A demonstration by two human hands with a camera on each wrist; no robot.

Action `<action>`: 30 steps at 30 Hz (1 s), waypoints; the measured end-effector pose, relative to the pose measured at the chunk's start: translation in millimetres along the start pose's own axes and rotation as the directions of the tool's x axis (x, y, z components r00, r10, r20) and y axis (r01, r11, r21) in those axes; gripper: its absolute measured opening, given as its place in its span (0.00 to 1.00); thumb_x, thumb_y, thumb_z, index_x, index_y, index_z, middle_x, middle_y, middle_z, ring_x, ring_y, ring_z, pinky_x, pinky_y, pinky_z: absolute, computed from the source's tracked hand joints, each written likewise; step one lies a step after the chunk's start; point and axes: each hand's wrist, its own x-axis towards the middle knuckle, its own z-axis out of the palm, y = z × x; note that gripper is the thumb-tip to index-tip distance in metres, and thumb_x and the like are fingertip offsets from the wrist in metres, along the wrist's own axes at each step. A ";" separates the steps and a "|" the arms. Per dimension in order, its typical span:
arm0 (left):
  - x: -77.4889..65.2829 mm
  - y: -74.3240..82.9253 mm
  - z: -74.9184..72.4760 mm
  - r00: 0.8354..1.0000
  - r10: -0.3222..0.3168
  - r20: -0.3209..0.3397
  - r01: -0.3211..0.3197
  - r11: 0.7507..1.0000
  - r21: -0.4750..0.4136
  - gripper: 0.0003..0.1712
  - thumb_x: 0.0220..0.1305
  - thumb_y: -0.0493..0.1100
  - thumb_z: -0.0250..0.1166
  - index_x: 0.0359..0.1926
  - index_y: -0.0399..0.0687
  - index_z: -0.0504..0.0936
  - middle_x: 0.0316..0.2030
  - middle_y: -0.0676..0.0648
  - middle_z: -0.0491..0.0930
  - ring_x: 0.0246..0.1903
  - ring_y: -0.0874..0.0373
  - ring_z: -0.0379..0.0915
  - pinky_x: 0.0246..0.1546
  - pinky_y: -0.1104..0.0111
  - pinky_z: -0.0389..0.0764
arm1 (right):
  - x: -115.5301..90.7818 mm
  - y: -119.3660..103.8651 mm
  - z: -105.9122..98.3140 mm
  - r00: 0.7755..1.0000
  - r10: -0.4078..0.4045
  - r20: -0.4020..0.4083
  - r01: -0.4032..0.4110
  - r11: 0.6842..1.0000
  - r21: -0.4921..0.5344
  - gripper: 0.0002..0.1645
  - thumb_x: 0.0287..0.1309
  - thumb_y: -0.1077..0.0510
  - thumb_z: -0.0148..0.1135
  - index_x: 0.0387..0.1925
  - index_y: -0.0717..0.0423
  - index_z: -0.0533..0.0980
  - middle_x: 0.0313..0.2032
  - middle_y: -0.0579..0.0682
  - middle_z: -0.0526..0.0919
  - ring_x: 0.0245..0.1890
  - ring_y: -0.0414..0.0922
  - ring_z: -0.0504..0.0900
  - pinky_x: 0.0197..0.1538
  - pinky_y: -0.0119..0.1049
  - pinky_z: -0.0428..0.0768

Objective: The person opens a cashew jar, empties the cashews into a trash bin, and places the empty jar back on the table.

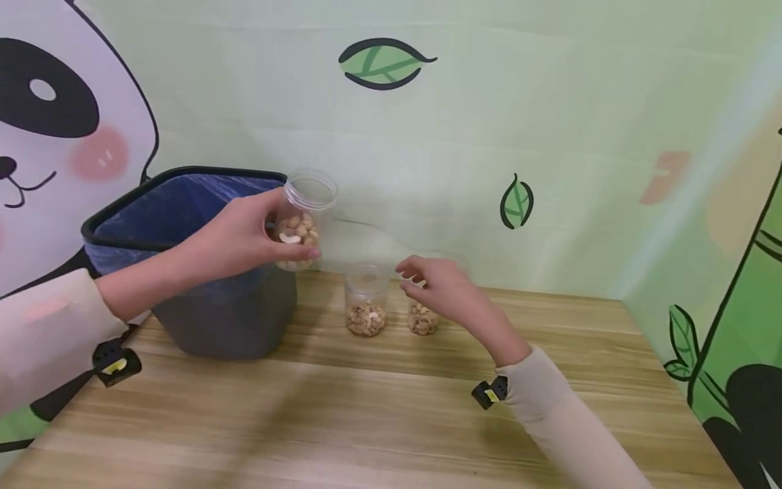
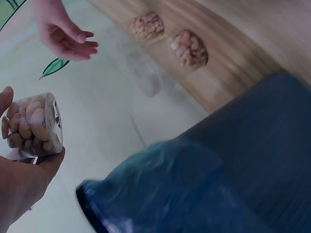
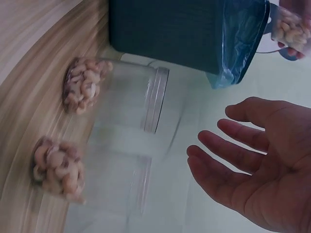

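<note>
My left hand point(image 1: 250, 227) grips a clear plastic jar point(image 1: 311, 193) of mixed nuts, held up beside the bin's right rim. The jar has no lid, and its nuts point(image 2: 31, 124) fill the lower part. My right hand point(image 1: 442, 285) holds nothing; its fingers are loosely bent in the air, close to two more clear jars on the table. The nearer-to-bin jar point(image 1: 366, 299) stands upright with nuts at its bottom. Partly hidden behind my right hand in the head view is the other jar point(image 1: 423, 319), also with nuts; both show fully in the right wrist view.
A dark grey bin point(image 1: 226, 319) with a blue liner point(image 1: 165, 204) stands at the left on the wooden table point(image 1: 366, 421). A pale green wall point(image 1: 580, 102) with printed leaves and a panda rises right behind the table.
</note>
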 end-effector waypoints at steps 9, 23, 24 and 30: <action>4.4 9.0 -32.3 0.997 -0.054 -0.059 0.060 0.994 0.094 0.37 0.56 0.62 0.75 0.57 0.44 0.74 0.44 0.42 0.79 0.39 0.49 0.74 0.34 0.62 0.75 | 26.6 -34.9 3.5 0.999 -0.042 0.026 0.040 0.997 0.073 0.17 0.74 0.55 0.57 0.59 0.55 0.77 0.55 0.52 0.85 0.53 0.46 0.84 0.54 0.41 0.82; 7.1 -3.8 -66.8 0.988 -0.053 -0.145 0.075 0.985 0.158 0.40 0.57 0.59 0.76 0.60 0.40 0.73 0.49 0.38 0.79 0.45 0.47 0.75 0.31 0.74 0.73 | 78.0 -79.1 6.6 0.991 -0.135 -0.023 0.137 0.972 0.192 0.15 0.74 0.50 0.57 0.53 0.52 0.81 0.48 0.47 0.87 0.49 0.42 0.84 0.52 0.37 0.81; 7.1 -4.7 -68.2 0.987 -0.051 -0.149 0.075 0.984 0.163 0.40 0.57 0.59 0.76 0.60 0.40 0.73 0.49 0.38 0.78 0.45 0.46 0.75 0.31 0.74 0.73 | 82.2 -82.4 6.6 0.991 -0.134 -0.012 0.133 0.960 0.245 0.16 0.74 0.49 0.57 0.53 0.52 0.81 0.47 0.47 0.87 0.48 0.43 0.84 0.52 0.37 0.81; 12.2 -6.3 -71.8 0.983 -0.023 -0.184 0.054 0.985 0.163 0.36 0.56 0.57 0.77 0.56 0.40 0.74 0.48 0.37 0.80 0.43 0.48 0.77 0.29 0.77 0.72 | 110.5 -93.4 7.3 0.987 -0.093 0.129 -0.013 0.759 0.651 0.26 0.77 0.46 0.51 0.56 0.66 0.77 0.51 0.58 0.84 0.51 0.51 0.84 0.52 0.40 0.84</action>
